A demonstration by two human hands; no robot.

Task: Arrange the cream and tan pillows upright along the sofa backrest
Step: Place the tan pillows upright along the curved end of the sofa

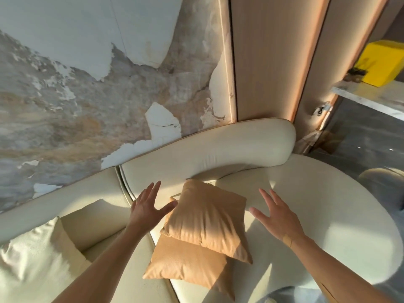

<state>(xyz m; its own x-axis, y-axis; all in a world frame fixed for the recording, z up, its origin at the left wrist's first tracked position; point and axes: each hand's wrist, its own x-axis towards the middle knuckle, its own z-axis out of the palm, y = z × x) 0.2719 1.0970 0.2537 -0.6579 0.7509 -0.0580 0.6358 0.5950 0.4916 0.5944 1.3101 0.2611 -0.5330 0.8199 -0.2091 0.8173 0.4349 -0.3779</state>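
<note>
Two tan pillows lie on the cream sofa seat [317,204]. The upper tan pillow [209,217] rests partly on the lower tan pillow [188,261], its far corner touching the curved backrest [218,149]. My left hand [147,207] hovers open at the upper pillow's left edge, thumb close to it. My right hand [276,215] is open to the pillow's right, a short gap away. A cream pillow [32,259] leans against the backrest at the lower left, with a second cream pillow [67,239] tucked behind it.
A wall with peeling paint [87,95] rises behind the sofa. Wooden panels [273,62] stand at the right. A white shelf [371,99] with a yellow box [382,62] is at the far right, above grey floor [360,149].
</note>
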